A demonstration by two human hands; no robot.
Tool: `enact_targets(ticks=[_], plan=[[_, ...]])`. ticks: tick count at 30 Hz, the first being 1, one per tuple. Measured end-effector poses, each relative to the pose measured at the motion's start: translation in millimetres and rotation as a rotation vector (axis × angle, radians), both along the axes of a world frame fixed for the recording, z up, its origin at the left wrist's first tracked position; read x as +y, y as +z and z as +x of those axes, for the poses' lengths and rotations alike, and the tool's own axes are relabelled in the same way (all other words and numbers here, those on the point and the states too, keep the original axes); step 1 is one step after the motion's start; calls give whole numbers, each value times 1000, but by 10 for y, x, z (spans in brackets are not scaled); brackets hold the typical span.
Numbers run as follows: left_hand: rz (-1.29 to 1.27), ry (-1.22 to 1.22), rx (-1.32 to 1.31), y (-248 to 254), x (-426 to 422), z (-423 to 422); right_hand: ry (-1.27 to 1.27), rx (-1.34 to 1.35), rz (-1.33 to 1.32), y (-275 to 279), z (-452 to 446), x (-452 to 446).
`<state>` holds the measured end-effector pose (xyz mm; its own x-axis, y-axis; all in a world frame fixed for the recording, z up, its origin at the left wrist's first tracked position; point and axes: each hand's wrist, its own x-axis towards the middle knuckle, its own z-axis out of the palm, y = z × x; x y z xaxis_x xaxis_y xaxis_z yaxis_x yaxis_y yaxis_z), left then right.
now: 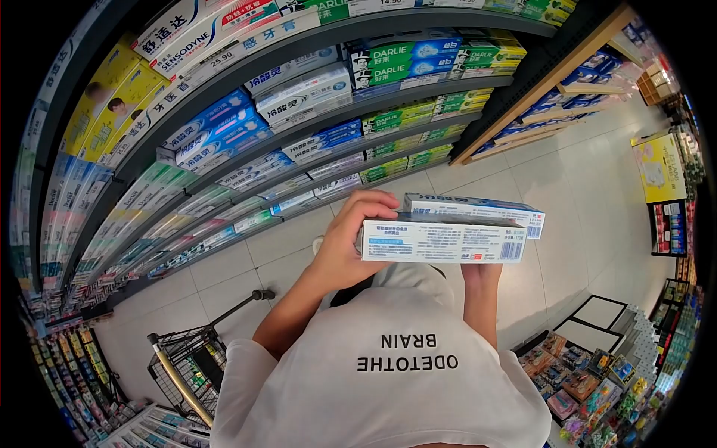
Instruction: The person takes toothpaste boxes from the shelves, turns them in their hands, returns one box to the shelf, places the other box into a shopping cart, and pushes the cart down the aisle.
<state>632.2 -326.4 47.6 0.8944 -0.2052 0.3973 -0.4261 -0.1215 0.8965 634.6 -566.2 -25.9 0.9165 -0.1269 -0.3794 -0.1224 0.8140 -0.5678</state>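
"What are your fingers doing?"

"My left hand (355, 233) is curled round the left end of the near toothpaste box (441, 243), fingers over its top edge. My right hand (482, 273) is mostly hidden under the right part; I can't tell whether it grips or just supports."

"And where is that?"

"In front of my white T-shirt (448, 399), over the tiled floor (571, 190), well apart from the shelf (418, 22). The far toothpaste box (478, 205) is just behind it."

"Heavy?"

"Light, I'd guess: stiff card with a tube inside. The printed coating may be a little slick, and a hard squeeze mid-panel could dent it. I'd hold it by the ends or long edges."

"Which way does it point?"

"The near one's long axis runs left to right across me, print upright to my eyes, barcode (512, 250) at the right end. The far one slants slightly, its right end nearer me."
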Motion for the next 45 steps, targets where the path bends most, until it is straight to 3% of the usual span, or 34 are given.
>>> enact_targets(ticks=[32,45], plan=[[58,-3,-14,99,-143,-7,15,92,79,-49,33,-74],[-7,-25,56,92,-168,-3,-10,-19,68,-107,26,-158]])
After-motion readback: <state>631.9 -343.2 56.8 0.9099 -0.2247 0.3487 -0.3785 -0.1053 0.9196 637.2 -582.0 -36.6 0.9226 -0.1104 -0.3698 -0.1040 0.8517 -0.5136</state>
